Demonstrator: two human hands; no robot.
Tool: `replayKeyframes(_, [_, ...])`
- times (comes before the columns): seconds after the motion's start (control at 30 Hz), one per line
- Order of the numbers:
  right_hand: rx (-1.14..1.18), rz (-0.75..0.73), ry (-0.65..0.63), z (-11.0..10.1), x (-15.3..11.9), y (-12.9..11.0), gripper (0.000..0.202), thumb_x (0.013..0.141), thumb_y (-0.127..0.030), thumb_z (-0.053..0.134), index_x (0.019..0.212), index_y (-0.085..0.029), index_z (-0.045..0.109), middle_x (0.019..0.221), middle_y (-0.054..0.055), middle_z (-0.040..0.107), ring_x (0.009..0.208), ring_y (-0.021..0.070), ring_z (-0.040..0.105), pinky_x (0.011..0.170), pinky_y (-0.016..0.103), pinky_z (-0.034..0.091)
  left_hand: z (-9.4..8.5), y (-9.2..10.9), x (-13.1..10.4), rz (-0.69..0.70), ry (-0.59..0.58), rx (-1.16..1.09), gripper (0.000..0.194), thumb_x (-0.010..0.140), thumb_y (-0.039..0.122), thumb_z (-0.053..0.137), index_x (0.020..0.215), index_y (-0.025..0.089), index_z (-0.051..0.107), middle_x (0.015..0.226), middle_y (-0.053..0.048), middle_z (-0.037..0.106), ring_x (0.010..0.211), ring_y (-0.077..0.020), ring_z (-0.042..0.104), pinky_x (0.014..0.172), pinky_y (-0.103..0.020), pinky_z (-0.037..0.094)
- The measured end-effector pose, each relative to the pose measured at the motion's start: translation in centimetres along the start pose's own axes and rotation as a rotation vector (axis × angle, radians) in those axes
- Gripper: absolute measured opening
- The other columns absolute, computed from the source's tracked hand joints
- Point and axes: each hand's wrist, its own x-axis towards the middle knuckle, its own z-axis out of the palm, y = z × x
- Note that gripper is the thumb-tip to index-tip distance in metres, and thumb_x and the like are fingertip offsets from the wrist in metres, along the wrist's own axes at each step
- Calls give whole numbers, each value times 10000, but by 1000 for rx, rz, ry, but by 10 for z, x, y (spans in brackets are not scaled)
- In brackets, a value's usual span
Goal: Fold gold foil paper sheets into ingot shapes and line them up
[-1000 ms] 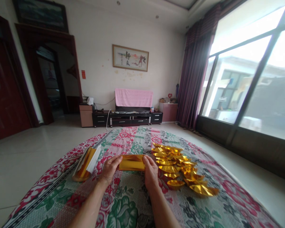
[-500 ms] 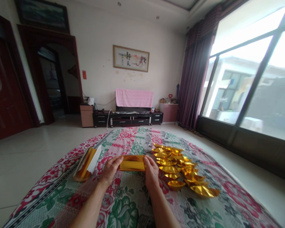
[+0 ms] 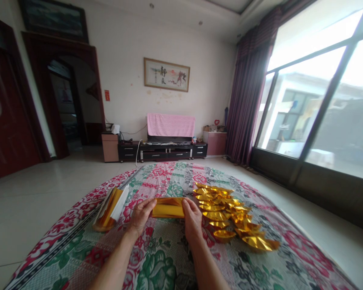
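Observation:
A gold foil sheet [image 3: 168, 208], bent lengthwise into a band, is stretched level between my two hands above the patterned cloth. My left hand [image 3: 140, 217] pinches its left end, thumb on top. At the right end, my right hand [image 3: 193, 217] grips it between thumb and fingers. Several folded gold foil pieces [image 3: 225, 213], boat-shaped, lie in rows to the right of my right hand. To the left of my left hand lies an open packet [image 3: 110, 209] with gold sheets and white wrapping.
A floral cloth [image 3: 159, 270] covers the rounded surface under my hands. Beyond it stand a low black cabinet [image 3: 166, 152] and a pink cloth [image 3: 171, 125] over a screen. A large window is on the right, doorways on the left.

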Motion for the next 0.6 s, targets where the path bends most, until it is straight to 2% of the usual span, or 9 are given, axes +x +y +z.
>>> replayKeyframes(0.6, [-29,39,39,0,-4,-10,317,569,-396,694,751,-136,670,636,-5,603,588,120,509,528,201,398,1,2,-1,-9,-7,7,350,625,423,690,852,157,716,729,-26,703,714,-177,614,675,-264,482])
